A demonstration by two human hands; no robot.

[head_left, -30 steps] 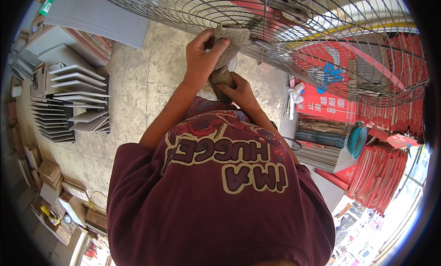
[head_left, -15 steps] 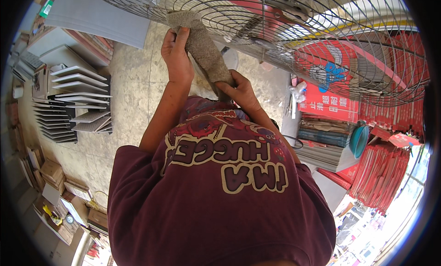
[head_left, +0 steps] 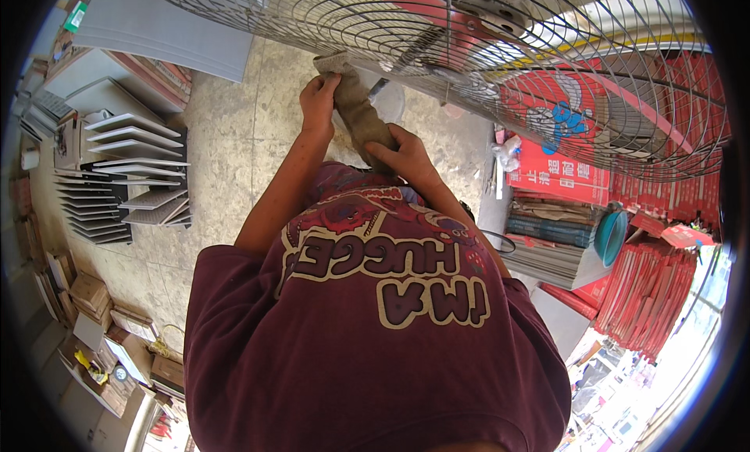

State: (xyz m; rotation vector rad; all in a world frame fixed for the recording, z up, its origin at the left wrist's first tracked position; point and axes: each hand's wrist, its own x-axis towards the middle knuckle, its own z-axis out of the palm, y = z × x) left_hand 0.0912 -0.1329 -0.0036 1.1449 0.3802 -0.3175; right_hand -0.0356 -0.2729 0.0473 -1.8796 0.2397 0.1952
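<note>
Stretched between my two hands is a long grey-brown strip of thick, fuzzy cloth (head_left: pixel 355 104), held in front of my chest. My left hand (head_left: pixel 319 104) pinches its far end, the thumb lying on top near the edge. At the near end, my right hand (head_left: pixel 408 157) closes round the strip, with the thumb over it and the fingers partly hidden. A slight bend shows along the cloth's middle, and its lowest part drops out of sight by my shirt.
A wire fan guard (head_left: pixel 500 69) spans the upper right, just beyond my hands. Racked panels (head_left: pixel 141 167) stand on the concrete floor (head_left: pixel 226 132) at left. On the right are stacked red boxes (head_left: pixel 644 296), flat grey boards (head_left: pixel 547 260) and a teal round object (head_left: pixel 611 239).
My left hand has come nearer and to the right, bringing the cloth's far end away from the fan guard. The strip now looks narrower and more bent. My right hand has barely moved.
</note>
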